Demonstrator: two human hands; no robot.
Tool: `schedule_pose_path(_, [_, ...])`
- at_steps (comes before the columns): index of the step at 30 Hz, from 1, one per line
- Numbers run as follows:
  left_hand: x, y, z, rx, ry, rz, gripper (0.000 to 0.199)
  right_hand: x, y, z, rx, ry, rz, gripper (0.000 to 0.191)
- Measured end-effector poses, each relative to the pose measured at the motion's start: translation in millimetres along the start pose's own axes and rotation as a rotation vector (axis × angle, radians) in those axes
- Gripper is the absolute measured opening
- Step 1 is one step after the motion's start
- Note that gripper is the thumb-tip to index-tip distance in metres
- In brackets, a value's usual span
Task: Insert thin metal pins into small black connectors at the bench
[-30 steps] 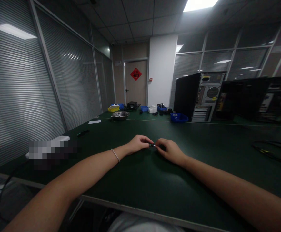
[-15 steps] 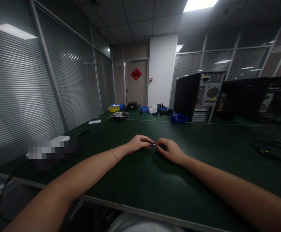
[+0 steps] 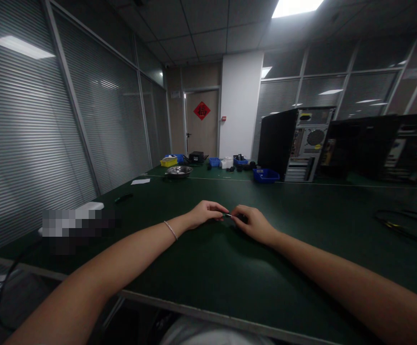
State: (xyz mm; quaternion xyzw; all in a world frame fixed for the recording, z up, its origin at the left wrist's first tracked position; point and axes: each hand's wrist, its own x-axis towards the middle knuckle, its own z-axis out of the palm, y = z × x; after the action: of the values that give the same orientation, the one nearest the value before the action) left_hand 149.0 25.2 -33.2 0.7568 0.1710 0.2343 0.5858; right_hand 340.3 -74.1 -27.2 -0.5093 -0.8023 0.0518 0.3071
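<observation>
Over the middle of the green table (image 3: 208,268), my left hand (image 3: 205,213) and my right hand (image 3: 252,221) face each other, fingertips nearly meeting. Between them shows a small slim piece (image 3: 227,215), dark with a silvery part; its kind is too small to make out. My left thumb and fingers pinch its left end. The fingers of my right hand are closed on its right end, and a bit of something dark shows under that palm. My fingers cover most of the piece.
A metal bowl (image 3: 179,171), a yellow bin (image 3: 168,162) and a blue bin (image 3: 265,176) stand toward the back. Black computer towers (image 3: 278,143) line the right rear. Cables (image 3: 405,225) lie at right, a dark slim tool (image 3: 123,197) and white paper (image 3: 140,181) at left.
Both hands stay in nearly the same place, still pinching the small piece. Nothing else has visibly moved.
</observation>
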Motion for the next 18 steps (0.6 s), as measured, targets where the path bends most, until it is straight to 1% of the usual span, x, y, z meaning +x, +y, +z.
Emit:
schedule_pose_path(3, [0.1,0.5,0.7,-0.008,0.003,-0.012,0.029,-0.2,-0.4,-0.2,-0.002,0.001,0.004,0.016])
schedule_pose_path(12, [4.0,-7.7,3.0,-0.025,0.113,0.01,0.029,0.9,2.8,4.6,-0.088,0.018,0.015,0.015])
schedule_pose_path(18, [2.5,-3.9,3.8,-0.038,0.104,-0.008,0.03,1.1,4.2,5.4,-0.091,0.011,-0.005,0.015])
